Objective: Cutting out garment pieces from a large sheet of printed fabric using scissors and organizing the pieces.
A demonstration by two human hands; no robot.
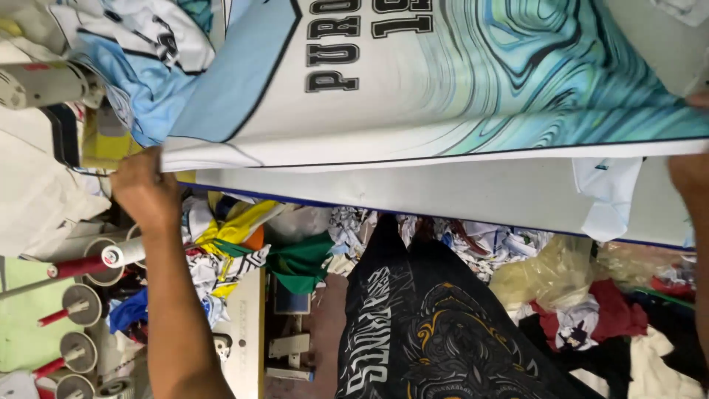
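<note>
I hold a printed jersey panel (413, 96) stretched out flat over the white table (443, 196). My left hand (144, 188) pinches its edge at the left end, fingers closed on the white hem. My right hand (690, 174) sits at the far right edge of view, mostly cut off, so I cannot tell whether it grips the cloth or only rests on it. The fabric looks thin, light and limp, a smooth, probably slippery knit, so it sags and creeps unless kept taut. I judge the hemmed edge and corners the best places to hold. Below the table lie heaps of fabric scraps (244, 251), a black printed garment (421, 325) and thread spools (77, 307).
</note>
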